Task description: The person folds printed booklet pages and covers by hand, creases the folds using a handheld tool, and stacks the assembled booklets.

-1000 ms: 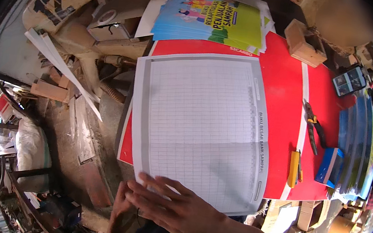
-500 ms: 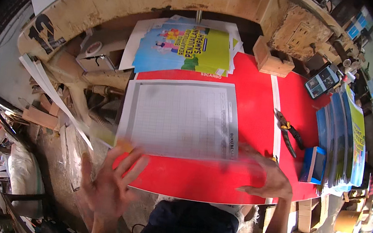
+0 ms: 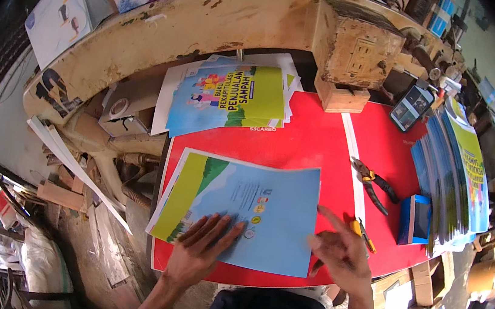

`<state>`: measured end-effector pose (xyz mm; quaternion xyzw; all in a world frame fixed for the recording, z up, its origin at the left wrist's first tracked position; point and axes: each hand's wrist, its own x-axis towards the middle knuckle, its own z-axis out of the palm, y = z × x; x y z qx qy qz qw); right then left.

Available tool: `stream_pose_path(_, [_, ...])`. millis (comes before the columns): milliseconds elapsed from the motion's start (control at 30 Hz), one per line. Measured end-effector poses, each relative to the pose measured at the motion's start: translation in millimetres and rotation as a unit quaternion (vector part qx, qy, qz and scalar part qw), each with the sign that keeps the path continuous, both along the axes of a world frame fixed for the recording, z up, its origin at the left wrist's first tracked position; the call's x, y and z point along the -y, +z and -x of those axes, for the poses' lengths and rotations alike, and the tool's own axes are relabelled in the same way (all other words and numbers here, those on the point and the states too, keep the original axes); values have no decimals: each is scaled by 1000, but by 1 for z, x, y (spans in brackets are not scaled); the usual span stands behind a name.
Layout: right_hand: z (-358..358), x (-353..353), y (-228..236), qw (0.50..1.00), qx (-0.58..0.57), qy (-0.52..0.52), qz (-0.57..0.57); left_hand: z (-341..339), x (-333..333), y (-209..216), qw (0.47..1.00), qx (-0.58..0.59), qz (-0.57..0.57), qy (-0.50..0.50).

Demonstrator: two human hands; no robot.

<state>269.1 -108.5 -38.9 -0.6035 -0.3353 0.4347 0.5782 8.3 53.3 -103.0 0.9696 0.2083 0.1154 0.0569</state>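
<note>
A blue and green printed cover sheet (image 3: 253, 207) lies flat on the red table top (image 3: 316, 144), with white sheets showing under its left edge. My left hand (image 3: 203, 247) presses flat on the sheet's lower left part, fingers spread. My right hand (image 3: 340, 250) rests at the sheet's lower right corner, fingers loosely apart, holding nothing I can see.
A stack of similar colourful covers (image 3: 230, 94) lies at the back. Pliers (image 3: 372, 184), a yellow-handled tool (image 3: 364, 232) and a blue box (image 3: 416, 219) lie to the right, beside fanned booklets (image 3: 459, 172). A phone (image 3: 410, 107) and wooden block (image 3: 339, 98) sit behind.
The white ruled sheet that lay face up is now covered by the blue and green cover. My left hand moved onto it and my right hand came to its right corner.
</note>
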Motion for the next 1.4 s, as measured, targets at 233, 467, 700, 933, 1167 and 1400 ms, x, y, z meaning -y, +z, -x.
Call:
stream_pose_path(233, [-43,12,-43,973,174,-152,-13,23,-28,28,724,577,197,322])
stream_pose_path(467, [-20,10,-84,974,185,-116,-62,-12,-45,-6,502,665,496,244])
stream_pose_path(700, [-16,16,-94,960,244,-131,-37,-82,-91,-16,454,688,532,192])
stream_pose_path(933, [-15,14,-95,961,250,-116,-34,-113,-56,23,481,757,398,191])
stream_pose_path(1167, [-25,11,-62,959,271,-75,-42,-152,-145,-34,453,723,484,196])
stream_pose_path(1400, [-214,-12,-33,676,709,-199,5,-167,-118,-53,434,672,552,233])
